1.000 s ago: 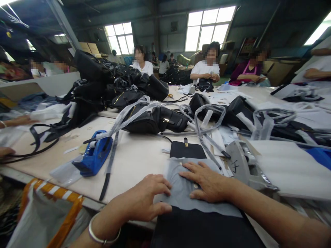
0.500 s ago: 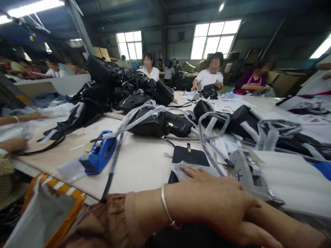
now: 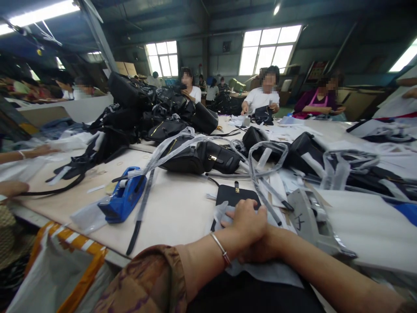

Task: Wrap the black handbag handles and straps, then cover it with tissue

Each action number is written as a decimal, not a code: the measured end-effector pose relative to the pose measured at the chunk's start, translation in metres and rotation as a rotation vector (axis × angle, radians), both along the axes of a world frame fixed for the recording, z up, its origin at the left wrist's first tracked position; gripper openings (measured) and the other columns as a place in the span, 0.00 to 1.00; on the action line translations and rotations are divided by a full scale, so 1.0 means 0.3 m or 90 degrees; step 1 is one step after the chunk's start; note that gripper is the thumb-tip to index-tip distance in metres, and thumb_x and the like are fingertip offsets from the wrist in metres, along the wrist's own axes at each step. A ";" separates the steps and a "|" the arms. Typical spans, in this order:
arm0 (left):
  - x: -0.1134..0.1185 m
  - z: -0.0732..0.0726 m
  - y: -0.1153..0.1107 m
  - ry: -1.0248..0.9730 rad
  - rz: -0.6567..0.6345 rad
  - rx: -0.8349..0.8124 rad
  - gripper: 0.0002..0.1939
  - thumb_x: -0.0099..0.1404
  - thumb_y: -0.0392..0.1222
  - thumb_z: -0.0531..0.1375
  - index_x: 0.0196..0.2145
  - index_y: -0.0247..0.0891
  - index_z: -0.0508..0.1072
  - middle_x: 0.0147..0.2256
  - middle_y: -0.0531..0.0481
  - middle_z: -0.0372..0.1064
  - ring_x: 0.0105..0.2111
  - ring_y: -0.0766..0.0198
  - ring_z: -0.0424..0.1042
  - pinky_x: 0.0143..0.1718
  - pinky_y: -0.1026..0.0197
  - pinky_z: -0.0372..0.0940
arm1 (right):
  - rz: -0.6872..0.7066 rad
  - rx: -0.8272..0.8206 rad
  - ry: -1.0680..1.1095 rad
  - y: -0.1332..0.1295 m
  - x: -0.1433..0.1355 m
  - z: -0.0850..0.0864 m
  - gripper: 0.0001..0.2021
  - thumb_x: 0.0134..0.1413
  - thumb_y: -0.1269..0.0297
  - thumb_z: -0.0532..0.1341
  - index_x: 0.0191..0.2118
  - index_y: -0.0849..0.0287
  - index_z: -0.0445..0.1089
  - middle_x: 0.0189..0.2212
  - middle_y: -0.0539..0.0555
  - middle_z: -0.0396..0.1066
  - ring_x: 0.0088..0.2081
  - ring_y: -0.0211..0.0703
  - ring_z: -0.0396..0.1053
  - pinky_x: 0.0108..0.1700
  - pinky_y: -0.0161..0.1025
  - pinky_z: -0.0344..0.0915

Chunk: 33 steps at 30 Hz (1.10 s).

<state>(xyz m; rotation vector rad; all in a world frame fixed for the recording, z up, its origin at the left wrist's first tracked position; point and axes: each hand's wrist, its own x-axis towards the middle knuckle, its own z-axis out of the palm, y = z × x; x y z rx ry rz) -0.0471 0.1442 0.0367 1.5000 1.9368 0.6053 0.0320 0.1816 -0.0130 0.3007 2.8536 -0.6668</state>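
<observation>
My left hand (image 3: 250, 221), with a silver bangle at the wrist, has its fingers curled onto a thin whitish wrapping sheet (image 3: 270, 271). Crossing beneath it is my right hand (image 3: 260, 248), which rests on the same sheet; its fingers are mostly hidden. The sheet lies crumpled over part of a black bag whose flap (image 3: 228, 194) shows just past my fingers. A small gold clasp (image 3: 236, 188) sits on that flap. Dark material (image 3: 254, 295) fills the space under my forearms.
A blue tape dispenser (image 3: 122, 202) stands to the left, a grey tape dispenser (image 3: 308, 217) to the right. Black bags (image 3: 185, 158) with plastic-wrapped straps lie beyond, beside a tall heap (image 3: 130, 100). White foam sheets (image 3: 368, 226) are stacked right. An orange-edged sack (image 3: 94, 265) hangs front left. Co-workers sit around.
My left hand has drawn back and left from over my right forearm, its fingers now bent on the sheet. More of the sheet shows near me. A co-worker's hand at left has shifted slightly.
</observation>
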 end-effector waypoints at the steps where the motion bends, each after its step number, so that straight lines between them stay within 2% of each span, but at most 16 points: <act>1: -0.034 -0.008 -0.020 0.012 0.008 0.005 0.27 0.70 0.49 0.45 0.57 0.28 0.67 0.55 0.33 0.67 0.59 0.42 0.61 0.62 0.39 0.53 | 0.029 -0.004 -0.010 -0.001 -0.006 0.015 0.41 0.47 0.58 0.66 0.68 0.53 0.54 0.69 0.56 0.48 0.68 0.68 0.41 0.68 0.62 0.36; 4: -0.107 -0.039 -0.084 0.056 -0.029 0.019 0.31 0.69 0.55 0.46 0.57 0.29 0.68 0.57 0.35 0.66 0.61 0.42 0.58 0.64 0.42 0.50 | 0.045 -0.008 0.013 0.001 -0.012 0.045 0.38 0.49 0.57 0.66 0.66 0.54 0.58 0.69 0.58 0.49 0.68 0.66 0.43 0.68 0.63 0.37; 7: -0.147 -0.073 -0.126 0.121 -0.104 0.029 0.35 0.70 0.59 0.41 0.62 0.31 0.62 0.61 0.36 0.61 0.64 0.42 0.54 0.65 0.39 0.46 | -0.016 -0.010 0.029 0.004 -0.003 0.056 0.42 0.48 0.48 0.66 0.67 0.54 0.56 0.70 0.61 0.45 0.67 0.68 0.44 0.66 0.66 0.40; 11: -0.183 -0.108 -0.139 0.176 -0.208 0.034 0.39 0.69 0.66 0.38 0.69 0.40 0.49 0.68 0.41 0.49 0.67 0.42 0.47 0.65 0.34 0.43 | -0.056 -0.031 0.000 0.005 0.025 0.082 0.45 0.48 0.46 0.65 0.70 0.48 0.49 0.70 0.63 0.41 0.68 0.70 0.43 0.63 0.72 0.41; 16: -0.208 -0.139 -0.146 0.241 -0.234 0.004 0.42 0.64 0.72 0.40 0.69 0.48 0.47 0.68 0.42 0.48 0.67 0.39 0.44 0.63 0.28 0.37 | -0.112 -0.049 -0.032 0.027 0.127 0.111 0.41 0.50 0.44 0.64 0.69 0.44 0.50 0.70 0.62 0.45 0.68 0.71 0.43 0.61 0.76 0.37; 19: -0.206 -0.144 -0.151 0.261 -0.243 -0.009 0.44 0.61 0.74 0.42 0.68 0.50 0.51 0.69 0.41 0.45 0.67 0.35 0.43 0.61 0.25 0.35 | -0.207 -0.029 -0.047 0.046 0.214 0.098 0.35 0.56 0.43 0.59 0.67 0.45 0.55 0.69 0.61 0.47 0.68 0.70 0.43 0.63 0.73 0.39; 21: -0.201 -0.142 -0.153 0.267 -0.247 -0.016 0.44 0.61 0.75 0.41 0.67 0.50 0.53 0.69 0.39 0.45 0.67 0.34 0.43 0.61 0.24 0.35 | -0.300 0.007 -0.016 0.055 0.264 0.077 0.33 0.58 0.46 0.59 0.67 0.51 0.58 0.69 0.62 0.48 0.68 0.65 0.46 0.65 0.65 0.44; 24: -0.193 -0.137 -0.154 0.276 -0.234 -0.013 0.44 0.60 0.75 0.42 0.67 0.50 0.55 0.68 0.37 0.46 0.67 0.34 0.44 0.61 0.25 0.34 | -0.446 0.044 0.055 0.057 0.310 0.043 0.33 0.58 0.51 0.58 0.66 0.62 0.58 0.64 0.67 0.57 0.63 0.59 0.58 0.63 0.56 0.55; 27: -0.188 -0.135 -0.154 0.281 -0.227 0.003 0.44 0.60 0.75 0.42 0.66 0.49 0.56 0.68 0.36 0.47 0.66 0.33 0.44 0.61 0.25 0.34 | -0.516 0.023 0.047 0.046 0.320 0.024 0.32 0.59 0.52 0.56 0.64 0.66 0.59 0.56 0.67 0.67 0.54 0.56 0.67 0.58 0.53 0.63; 29: -0.188 -0.134 -0.153 0.282 -0.228 0.009 0.44 0.60 0.75 0.43 0.66 0.49 0.56 0.67 0.35 0.48 0.66 0.32 0.44 0.61 0.25 0.34 | -0.523 0.042 0.035 0.036 0.311 0.032 0.31 0.58 0.53 0.58 0.62 0.67 0.62 0.59 0.69 0.63 0.58 0.59 0.64 0.60 0.54 0.61; 33: -0.186 -0.131 -0.151 0.283 -0.230 0.009 0.44 0.60 0.75 0.45 0.66 0.50 0.56 0.67 0.36 0.48 0.66 0.32 0.45 0.61 0.25 0.35 | -0.472 0.138 0.039 0.018 0.262 0.104 0.31 0.53 0.56 0.63 0.62 0.63 0.65 0.68 0.68 0.47 0.67 0.65 0.46 0.65 0.60 0.49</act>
